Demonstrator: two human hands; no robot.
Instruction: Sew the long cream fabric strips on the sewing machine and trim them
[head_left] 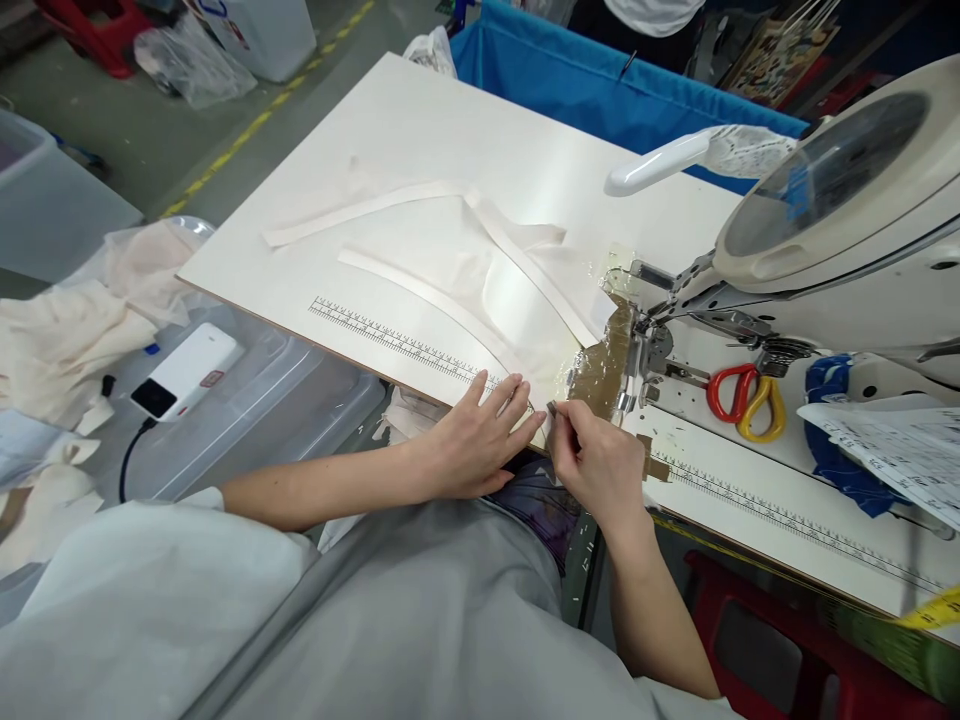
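Observation:
My left hand (487,435) lies on the front edge of the white tabletop (405,120), palm down with its fingers apart, over the lower end of a pale curved fabric strip (442,300). Close to its right, my right hand (596,455) is pinched on a small dark object (553,408) whose form is hard to make out. A thin pale fabric piece (472,265) with long edge bands spreads over the table beyond the hands. The sewing machine's needle area (637,345) is up and to the right of my right hand.
Red and yellow handled scissors (761,420) lie right of the machine head. A printed ruler (405,345) runs along the table's front edge. A blue fabric bin (555,75) stands behind the table. At the left, a white device (187,372) rests on a clear plastic box.

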